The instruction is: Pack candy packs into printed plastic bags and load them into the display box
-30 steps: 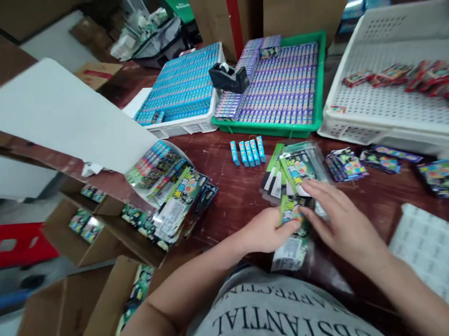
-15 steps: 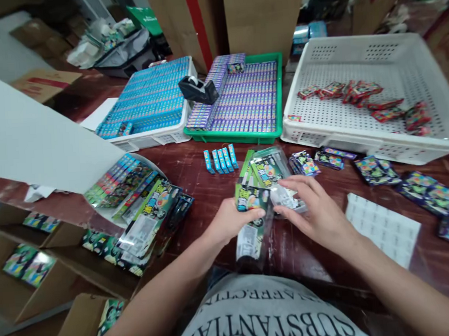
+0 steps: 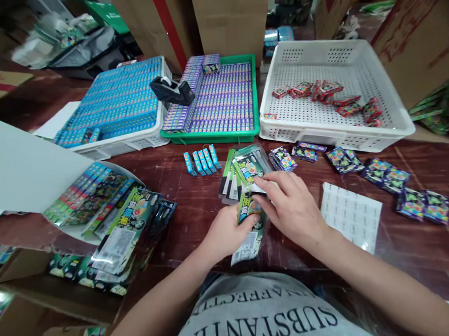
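My left hand (image 3: 228, 233) grips a green and black printed plastic pouch (image 3: 248, 247), its thumb lying across the front. Bent fingers of my right hand (image 3: 292, 204) close at the upper edge of this pouch, thumb and forefinger near each other; the exact contact is partly hidden. Just beyond, a fanned stack of similar pouches (image 3: 230, 175) lies on the table, partly under my right fingertips. Several slim blue boxes (image 3: 201, 161) stand in a row to the left of the stack. Purple and black packets (image 3: 283, 159) lie to its right.
A white sticker sheet (image 3: 351, 216) lies right of my hands. Behind stand a white tray of blue boxes (image 3: 125, 143), a green tray (image 3: 211, 137) with a tape dispenser (image 3: 172, 91), and a white basket (image 3: 332, 141) holding red packets. More pouches (image 3: 126, 228) are piled at left.
My right hand has moved in to the top of the pouch held by my left hand, its fingers now more closed. The whole view has shifted to the right.
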`<state>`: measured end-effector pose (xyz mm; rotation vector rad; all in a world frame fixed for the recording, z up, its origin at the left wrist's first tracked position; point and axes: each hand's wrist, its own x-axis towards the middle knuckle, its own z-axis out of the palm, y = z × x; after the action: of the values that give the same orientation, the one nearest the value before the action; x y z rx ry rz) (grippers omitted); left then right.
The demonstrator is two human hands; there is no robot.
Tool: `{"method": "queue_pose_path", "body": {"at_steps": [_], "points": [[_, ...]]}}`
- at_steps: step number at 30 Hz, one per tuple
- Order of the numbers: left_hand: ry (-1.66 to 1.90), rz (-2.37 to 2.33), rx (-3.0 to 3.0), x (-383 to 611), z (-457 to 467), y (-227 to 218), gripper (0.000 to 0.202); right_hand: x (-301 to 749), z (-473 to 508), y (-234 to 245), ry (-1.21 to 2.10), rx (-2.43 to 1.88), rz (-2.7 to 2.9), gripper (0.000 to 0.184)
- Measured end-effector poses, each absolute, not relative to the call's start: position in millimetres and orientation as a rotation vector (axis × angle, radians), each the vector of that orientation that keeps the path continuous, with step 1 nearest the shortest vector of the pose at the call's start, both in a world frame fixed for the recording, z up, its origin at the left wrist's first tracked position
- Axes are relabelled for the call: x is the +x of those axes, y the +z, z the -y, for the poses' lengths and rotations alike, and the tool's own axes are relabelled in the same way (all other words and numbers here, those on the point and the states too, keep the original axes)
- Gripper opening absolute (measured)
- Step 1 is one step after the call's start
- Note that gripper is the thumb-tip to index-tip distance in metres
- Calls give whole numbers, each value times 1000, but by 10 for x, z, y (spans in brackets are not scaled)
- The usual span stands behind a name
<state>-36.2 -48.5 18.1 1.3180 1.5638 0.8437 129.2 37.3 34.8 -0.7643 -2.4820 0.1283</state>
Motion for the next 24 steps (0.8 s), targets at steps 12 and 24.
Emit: {"method": "queue_pose_path", "body": {"at_steps": [12, 24], "points": [[694, -1390, 1378, -726, 719, 409, 24, 1097, -458, 501, 1009, -518, 2555, 20], [742, -1288, 1111, -953, 970, 263, 65, 951, -840, 690, 1287, 77, 2928, 14]]}}
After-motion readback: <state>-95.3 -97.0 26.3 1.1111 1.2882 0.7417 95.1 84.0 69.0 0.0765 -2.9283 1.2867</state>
